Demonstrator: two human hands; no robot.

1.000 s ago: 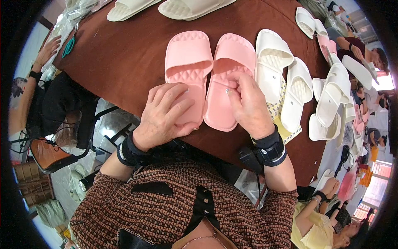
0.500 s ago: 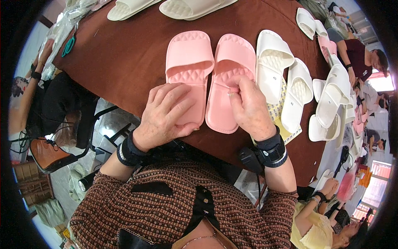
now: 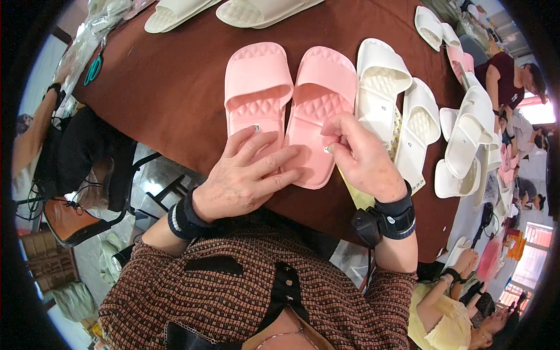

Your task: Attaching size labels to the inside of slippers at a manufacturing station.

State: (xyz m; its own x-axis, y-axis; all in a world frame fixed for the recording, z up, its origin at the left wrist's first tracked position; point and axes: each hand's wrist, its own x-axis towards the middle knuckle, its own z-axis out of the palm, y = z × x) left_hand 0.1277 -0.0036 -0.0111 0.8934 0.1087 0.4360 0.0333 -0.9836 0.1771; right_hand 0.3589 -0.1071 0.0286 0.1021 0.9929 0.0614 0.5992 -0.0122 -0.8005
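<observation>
Two pink open-toed slippers lie side by side, the left slipper [image 3: 258,76] and the right slipper [image 3: 326,79], toes pointing away from me. My left hand [image 3: 248,169] rests with fingers spread across the insoles, mostly over the heel of the left one. A small pale sticker [image 3: 256,128] shows on the left insole beside my index finger. Over the right insole, my right hand [image 3: 363,153] is pinched, thumb and index finger close together. At its thumb tip is another small white sticker [image 3: 327,149], against the pink surface; whether it is stuck down I cannot tell.
White slippers [image 3: 382,64] stand right of the pink pair, by a yellow sheet [image 3: 360,199] of printed stickers. Cream slippers [image 3: 242,13] lie at the far edge. Teal scissors [image 3: 93,70] are far left on the brown cloth [image 3: 157,111]. Other people sit along the right side.
My left hand has slid right and nearer me, uncovering the sticker on the left insole. My right hand has moved slightly down and right. The pink slippers shift slightly left in view.
</observation>
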